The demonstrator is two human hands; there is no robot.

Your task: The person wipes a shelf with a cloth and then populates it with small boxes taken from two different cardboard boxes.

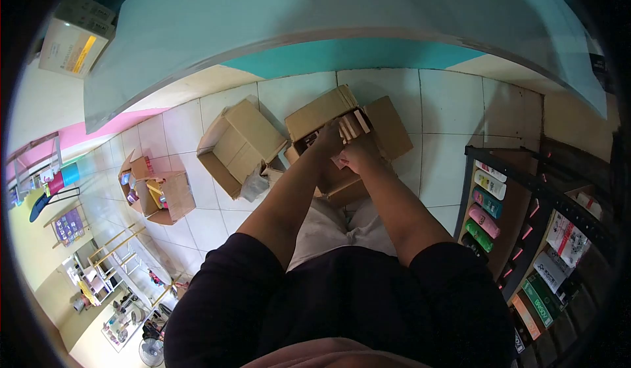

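Observation:
An open cardboard box (319, 115) stands on the tiled floor in front of my knees, its flaps spread. Several small brown boxes (353, 124) stand in a row inside it. My left hand (330, 138) reaches into the box at the left end of that row, its fingers partly hidden. Close beside it, my right hand (355, 157) is closed at the near side of the row, around something small and pale that is too small to name. The two hands nearly touch.
A second open cardboard box (240, 144) lies to the left, with crumpled clear plastic (255, 185) by it. Farther left is a box of goods (164, 197). A black-framed shelf (468, 190) with bottles stands at right. A pale blue panel (342, 6) spans the top.

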